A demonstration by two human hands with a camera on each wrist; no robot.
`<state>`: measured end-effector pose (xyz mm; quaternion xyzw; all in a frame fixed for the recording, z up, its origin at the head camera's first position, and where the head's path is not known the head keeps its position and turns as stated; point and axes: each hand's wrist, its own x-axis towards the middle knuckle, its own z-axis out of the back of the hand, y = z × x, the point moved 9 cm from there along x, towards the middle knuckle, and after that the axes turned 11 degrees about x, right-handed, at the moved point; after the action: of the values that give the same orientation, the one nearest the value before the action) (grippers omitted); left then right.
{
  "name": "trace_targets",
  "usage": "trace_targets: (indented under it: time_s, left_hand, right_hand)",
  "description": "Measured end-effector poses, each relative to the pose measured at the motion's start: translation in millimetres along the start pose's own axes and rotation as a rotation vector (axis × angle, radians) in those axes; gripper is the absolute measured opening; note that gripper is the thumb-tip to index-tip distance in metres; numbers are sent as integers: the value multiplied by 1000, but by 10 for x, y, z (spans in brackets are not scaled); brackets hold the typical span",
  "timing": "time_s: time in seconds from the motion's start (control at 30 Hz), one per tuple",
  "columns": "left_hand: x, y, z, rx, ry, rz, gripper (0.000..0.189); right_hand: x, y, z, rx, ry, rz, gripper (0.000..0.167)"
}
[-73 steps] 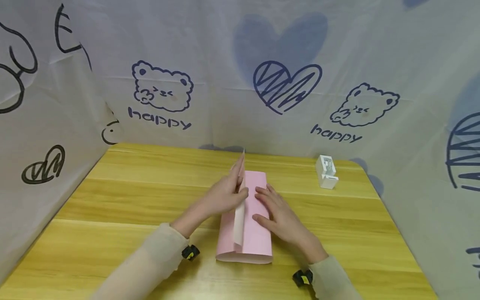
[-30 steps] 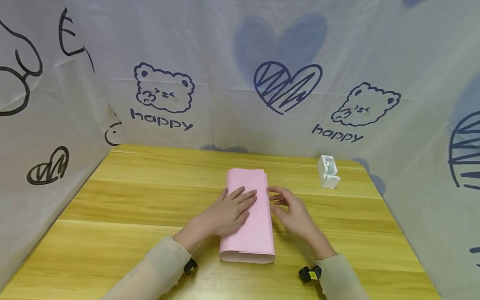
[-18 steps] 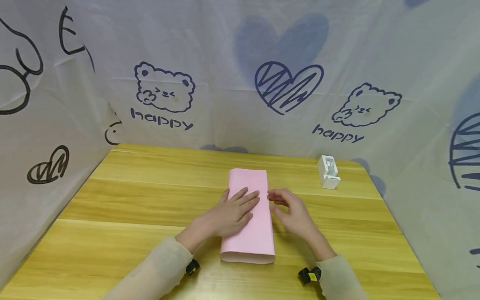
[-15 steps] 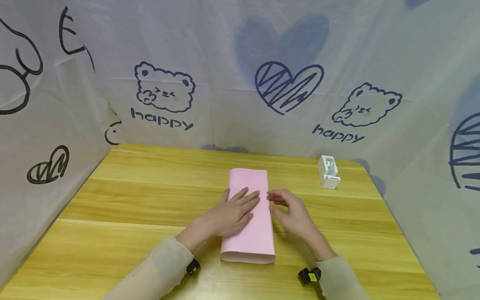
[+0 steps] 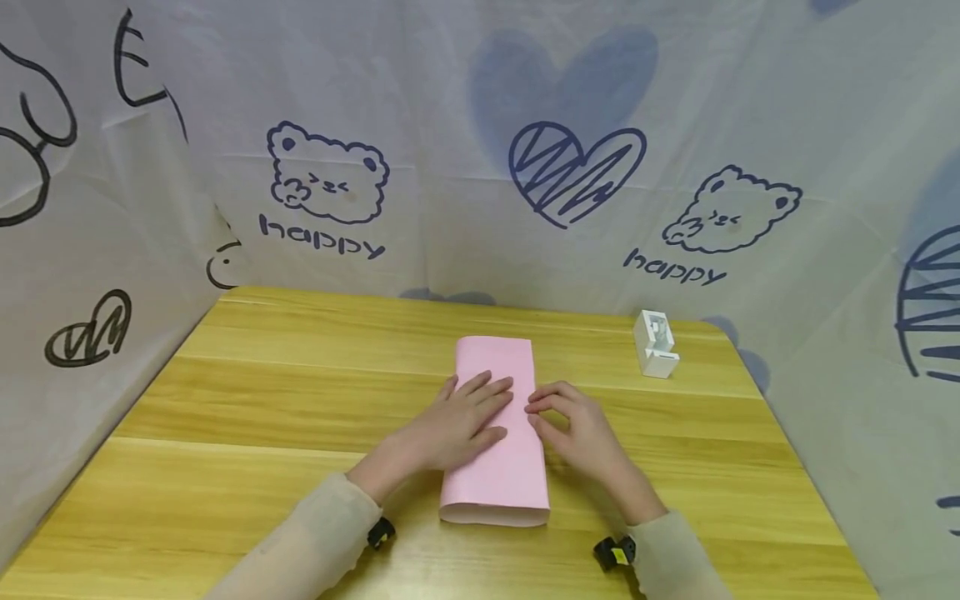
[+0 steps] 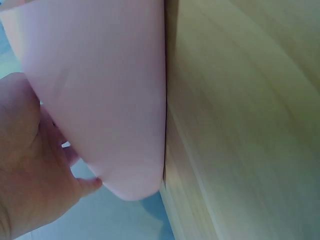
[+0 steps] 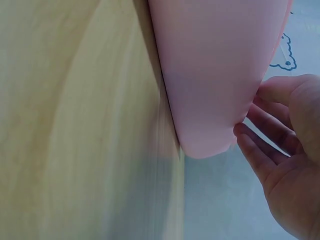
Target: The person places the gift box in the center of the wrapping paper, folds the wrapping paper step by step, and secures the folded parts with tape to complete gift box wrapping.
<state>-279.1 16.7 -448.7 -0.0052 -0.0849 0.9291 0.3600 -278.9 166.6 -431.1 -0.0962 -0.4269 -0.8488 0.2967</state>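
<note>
A folded pink paper [image 5: 498, 475] lies lengthwise on the wooden table [image 5: 262, 400], its rounded fold toward me. My left hand [image 5: 468, 421] rests flat on the paper's left half with the fingers straight and spread. My right hand [image 5: 551, 412] sits at the paper's right edge with bent fingers, thumb and fingertips meeting on that edge. In the left wrist view the left hand [image 6: 30, 170] is against the pink paper [image 6: 110, 90]. In the right wrist view the right hand [image 7: 285, 150] has curled fingers touching the rim of the pink paper [image 7: 215, 65].
A small white box [image 5: 655, 344] stands at the back right of the table. A printed cloth backdrop [image 5: 480, 167] closes off the back and both sides. Black wrist bands show at both sleeves near the front edge.
The flap my left hand held up 2.4 s ago now lies flat under that hand. My right hand has slid left to the paper's right edge, its fingers curling in.
</note>
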Motion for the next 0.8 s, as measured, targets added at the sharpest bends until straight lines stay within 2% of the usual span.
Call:
trace_targets:
  time_s: [0.13,0.23,0.33,0.4,0.5,0.6,0.7,0.8]
  left_hand:
    - [-66,136,40,11,-6,18,63]
    - [-118,219,37,50,25,33,64]
    - [-141,241,11,84,62,22,65]
    - [-144,234,0,92,78,14,66]
    - [-140,227,-16,115,84,10,66]
    - [-140,242,-24,132,81,16,66]
    - [-143,251,-22,129,72,16,66]
    - [-146,265,-13,90,59,7,67]
  right_hand:
    - [-4,13,-16,0,10,2,8]
    - [-2,25,-21,-6,16,-4,6]
    - [0,42,-25,-48,25,-11,6]
    - [4,71,-38,-92,42,2,13]
    - [2,119,-98,-155,103,28,31]
    - [-11,140,-205,-162,194,46,46]
    - [-40,109,-292,-138,274,28,50]
    - [-61,66,-329,-111,309,0,50]
